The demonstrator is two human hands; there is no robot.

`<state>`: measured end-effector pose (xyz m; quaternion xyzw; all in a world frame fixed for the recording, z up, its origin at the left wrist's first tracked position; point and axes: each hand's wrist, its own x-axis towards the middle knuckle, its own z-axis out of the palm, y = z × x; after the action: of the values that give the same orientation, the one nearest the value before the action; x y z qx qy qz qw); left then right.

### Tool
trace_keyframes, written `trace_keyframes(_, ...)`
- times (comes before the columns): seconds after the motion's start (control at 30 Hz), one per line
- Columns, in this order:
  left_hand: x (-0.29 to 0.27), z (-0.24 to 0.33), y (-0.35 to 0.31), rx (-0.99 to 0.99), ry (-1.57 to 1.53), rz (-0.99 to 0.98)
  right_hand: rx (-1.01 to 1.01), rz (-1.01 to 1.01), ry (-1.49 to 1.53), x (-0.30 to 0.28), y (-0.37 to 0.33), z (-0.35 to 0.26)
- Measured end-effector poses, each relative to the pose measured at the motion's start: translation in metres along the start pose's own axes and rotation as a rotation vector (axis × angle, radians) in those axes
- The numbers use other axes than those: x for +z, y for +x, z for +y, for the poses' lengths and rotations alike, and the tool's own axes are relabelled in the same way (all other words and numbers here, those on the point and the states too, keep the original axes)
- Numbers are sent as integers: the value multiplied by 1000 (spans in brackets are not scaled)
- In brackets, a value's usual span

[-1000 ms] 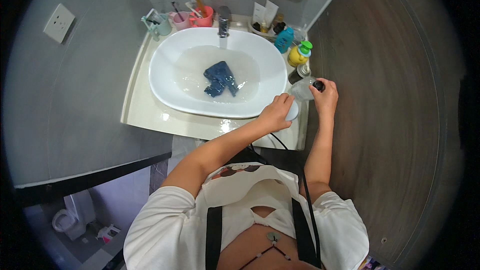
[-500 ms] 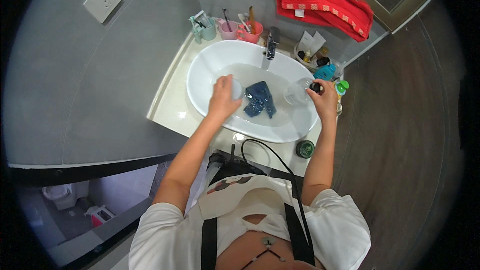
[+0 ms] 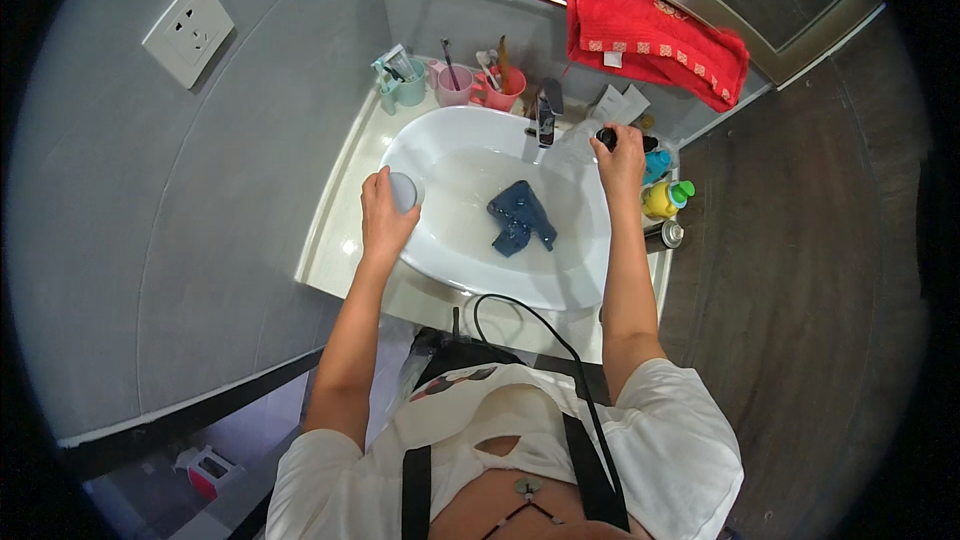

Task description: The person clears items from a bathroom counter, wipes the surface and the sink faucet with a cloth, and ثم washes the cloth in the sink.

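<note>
My left hand [image 3: 386, 218] is closed around a pale grey round thing [image 3: 402, 192], perhaps a lid or small cup, over the left rim of the white oval sink [image 3: 430, 270]. Near the right of the faucet [image 3: 548, 110], my right hand [image 3: 622, 162] grips the black top of a clear bottle [image 3: 576, 143]; its see-through body is faint and blurred, pointing left over the basin. Between my hands, a dark blue cloth [image 3: 520, 215] lies bunched in the cloudy water, touched by neither.
Green, lilac and pink cups [image 3: 455, 87] with brushes stand behind the sink. Along the right are a blue bottle [image 3: 656, 166], a yellow bottle with a green cap [image 3: 664, 200] and a dark can [image 3: 664, 235]. A red towel [image 3: 655, 35] hangs above. A black cable [image 3: 540, 318] loops near the front.
My left hand has moved left from above the water to the sink's rim with the grey thing. My right hand has carried the clear bottle farther back, towards the faucet.
</note>
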<state>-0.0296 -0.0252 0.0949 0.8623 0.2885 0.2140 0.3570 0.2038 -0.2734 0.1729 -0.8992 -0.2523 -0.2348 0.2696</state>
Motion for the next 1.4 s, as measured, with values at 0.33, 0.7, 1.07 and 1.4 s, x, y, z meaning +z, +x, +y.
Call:
trace_keyframes(0.33, 5, -9, -12, 31, -42, -20, 73, 119, -2, 78, 28, 36)
trace_keyframes(0.7, 7, -14, -29, 41, -51, -8, 180, 141, 170, 100, 54, 59)
trace_keyframes(1.07, 30, 39, -42, 129, -127, -148, 491, -380, 788, 56, -111, 16)
trace_keyframes(1.4, 51, 87, -70, 108, -213, -203, -102, -711, 601, -14, -131, -25)
